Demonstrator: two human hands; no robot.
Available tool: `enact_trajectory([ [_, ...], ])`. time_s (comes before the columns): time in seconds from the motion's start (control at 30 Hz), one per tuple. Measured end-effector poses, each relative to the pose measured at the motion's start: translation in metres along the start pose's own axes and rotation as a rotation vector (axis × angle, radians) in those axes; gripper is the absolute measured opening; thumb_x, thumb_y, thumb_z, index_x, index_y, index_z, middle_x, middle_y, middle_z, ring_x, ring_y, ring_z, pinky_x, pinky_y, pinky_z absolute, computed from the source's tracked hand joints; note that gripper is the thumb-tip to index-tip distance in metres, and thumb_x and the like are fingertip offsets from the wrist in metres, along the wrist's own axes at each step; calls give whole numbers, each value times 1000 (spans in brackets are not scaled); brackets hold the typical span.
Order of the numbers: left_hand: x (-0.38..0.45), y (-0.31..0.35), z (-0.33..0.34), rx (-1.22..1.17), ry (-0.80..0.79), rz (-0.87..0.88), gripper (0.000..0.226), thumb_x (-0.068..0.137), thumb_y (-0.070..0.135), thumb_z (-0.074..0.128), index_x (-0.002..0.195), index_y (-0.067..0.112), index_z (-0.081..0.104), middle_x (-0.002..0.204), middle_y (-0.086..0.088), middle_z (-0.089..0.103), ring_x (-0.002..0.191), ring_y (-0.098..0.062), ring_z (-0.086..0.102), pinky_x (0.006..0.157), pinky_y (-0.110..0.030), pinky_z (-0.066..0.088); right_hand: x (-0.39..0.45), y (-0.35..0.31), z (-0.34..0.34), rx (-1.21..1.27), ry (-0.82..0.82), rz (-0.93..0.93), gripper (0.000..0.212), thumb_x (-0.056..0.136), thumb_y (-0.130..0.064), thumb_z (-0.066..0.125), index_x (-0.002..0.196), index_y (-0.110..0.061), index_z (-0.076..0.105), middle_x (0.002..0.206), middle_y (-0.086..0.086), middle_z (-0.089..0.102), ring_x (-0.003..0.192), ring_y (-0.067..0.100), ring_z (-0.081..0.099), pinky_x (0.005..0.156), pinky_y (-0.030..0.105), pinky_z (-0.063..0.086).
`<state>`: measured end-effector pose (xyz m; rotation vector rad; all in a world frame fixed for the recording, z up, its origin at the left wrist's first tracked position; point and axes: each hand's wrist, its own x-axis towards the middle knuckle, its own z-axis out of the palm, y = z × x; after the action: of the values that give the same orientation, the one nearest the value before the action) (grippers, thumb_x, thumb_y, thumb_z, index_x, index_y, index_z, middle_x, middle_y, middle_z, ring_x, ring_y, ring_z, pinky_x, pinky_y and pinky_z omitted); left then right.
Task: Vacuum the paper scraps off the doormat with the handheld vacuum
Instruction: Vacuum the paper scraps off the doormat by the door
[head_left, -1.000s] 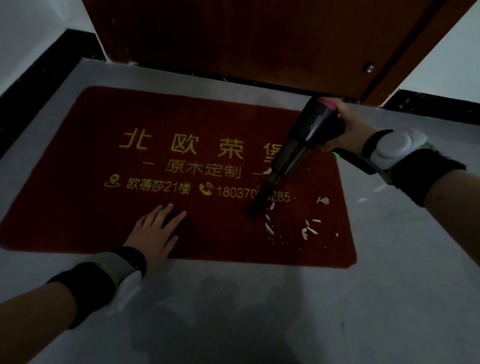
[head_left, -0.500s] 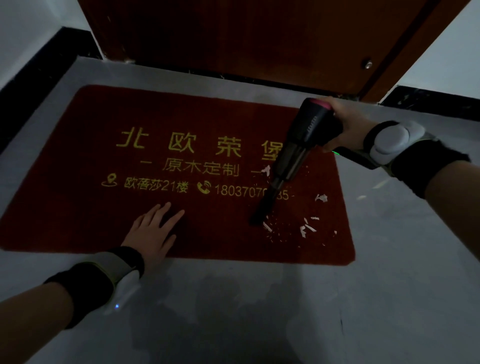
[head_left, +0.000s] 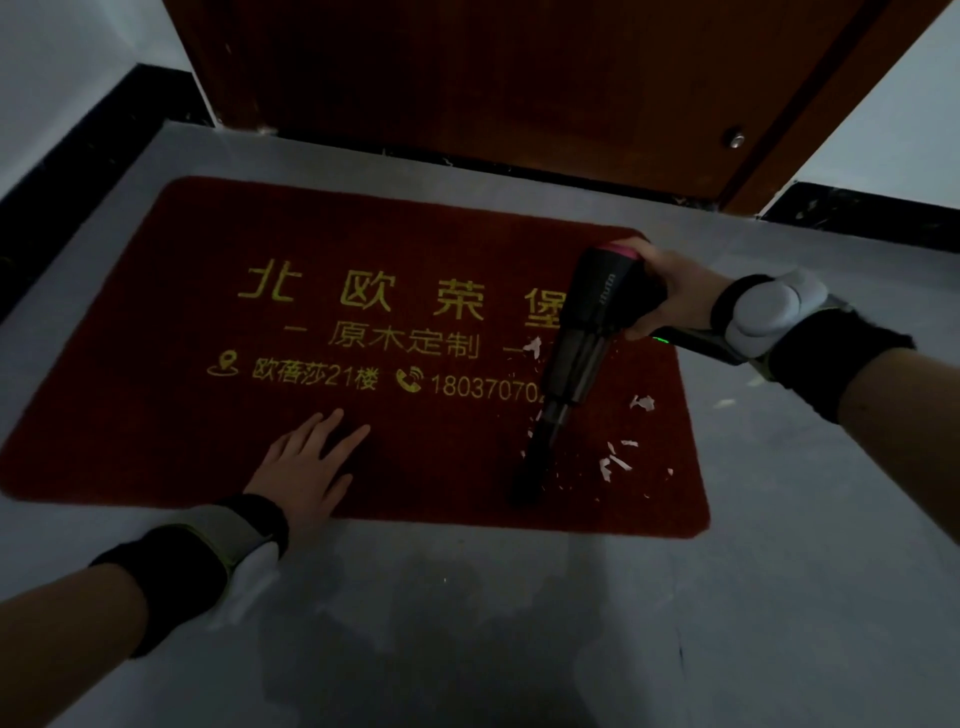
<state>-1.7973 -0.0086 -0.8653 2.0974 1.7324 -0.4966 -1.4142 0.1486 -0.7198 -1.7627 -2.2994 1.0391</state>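
A red doormat (head_left: 208, 322) with yellow lettering lies on the grey floor in front of a door. My right hand (head_left: 670, 291) grips a black handheld vacuum (head_left: 582, 343) with a pink end cap. Its narrow nozzle points down and touches the mat near the front edge. White paper scraps (head_left: 615, 462) lie scattered on the mat just right of the nozzle, with one larger scrap (head_left: 641, 401) farther back. My left hand (head_left: 306, 462) lies flat, fingers spread, on the mat's front edge.
A brown wooden door (head_left: 493, 78) stands shut behind the mat. Black skirting (head_left: 78, 171) runs along the left wall and the right wall. Two pale scraps (head_left: 724, 402) lie on the grey floor (head_left: 519, 623) right of the mat.
The vacuum nozzle has slid toward the mat's front edge, over the scraps near the phone number. Fewer scraps show beside it. My left hand has stayed flat on the mat.
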Motion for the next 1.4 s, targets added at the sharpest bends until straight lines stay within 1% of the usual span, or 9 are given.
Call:
enact_trajectory([
  [0.27, 0, 0, 0, -2, -17, 6, 61, 101, 41, 23, 147, 34, -16, 158, 1, -15, 146, -21, -11, 117, -38, 6, -1, -5, 1, 147, 380, 87, 90, 72, 6, 74, 144, -21, 27, 126, -4, 42, 119, 12, 36, 99, 31, 38],
  [0.37, 0, -1, 1, -5, -8, 2, 61, 101, 41, 24, 147, 35, -15, 158, 2, -15, 145, -20, -11, 117, -38, 6, 3, -10, 3, 261, 573, 115, 91, 74, 6, 71, 145, -28, 24, 120, -9, 40, 108, 9, 37, 69, 16, 43],
  [0.47, 0, -1, 2, -3, -6, 7, 60, 101, 41, 22, 147, 35, -16, 157, 2, -15, 145, -20, -11, 117, -38, 6, 7, -13, 7, 210, 666, 128, 89, 80, -3, 70, 148, -25, 17, 126, -1, 48, 101, 9, 41, 78, 21, 40],
  [0.63, 1, -1, 3, 16, 3, 4, 61, 101, 41, 24, 146, 33, -17, 157, 2, -14, 146, -20, -10, 117, -38, 7, 6, -11, 9, 159, 605, 105, 94, 79, -6, 72, 149, -22, 13, 130, 3, 47, 101, 10, 42, 84, 25, 40],
  [0.93, 2, -1, 4, -7, 10, 14, 61, 101, 41, 23, 146, 34, -17, 158, 1, -14, 146, -22, -10, 117, -39, 7, 1, -17, 14, 33, 203, -5, 91, 73, -3, 77, 144, -23, 22, 120, -6, 42, 111, 6, 37, 92, 26, 35],
  [1.07, 1, -1, -1, -53, 33, 16, 55, 101, 40, 23, 149, 38, -4, 158, 3, -6, 145, -21, -3, 116, -38, 10, 4, -22, 21, 68, 162, -75, 88, 72, 0, 77, 141, -24, 30, 106, -21, 46, 103, -4, 40, 85, 3, 34],
  [1.17, 5, -4, -11, -176, 101, 13, 45, 101, 36, 27, 146, 37, 21, 153, 5, 15, 140, -19, 14, 111, -37, 20, 14, -25, 19, 94, 285, -57, 89, 73, -4, 77, 143, -26, 27, 117, -5, 53, 112, 12, 47, 96, 33, 41],
  [1.27, 14, -9, -21, -331, 157, 11, 41, 101, 29, 33, 142, 32, 34, 142, 4, 32, 129, -17, 29, 107, -32, 29, 24, -30, 14, 73, 463, 65, 88, 80, -10, 72, 147, -27, 17, 110, -3, 50, 97, 16, 50, 84, 37, 47],
  [1.4, 20, -17, -24, -345, 214, -28, 44, 99, 25, 38, 143, 30, 33, 140, 3, 34, 126, -18, 32, 106, -31, 28, 34, -28, 15, 61, 695, 205, 84, 86, -18, 66, 149, -27, 11, 113, 10, 59, 89, 30, 61, 73, 44, 53],
])
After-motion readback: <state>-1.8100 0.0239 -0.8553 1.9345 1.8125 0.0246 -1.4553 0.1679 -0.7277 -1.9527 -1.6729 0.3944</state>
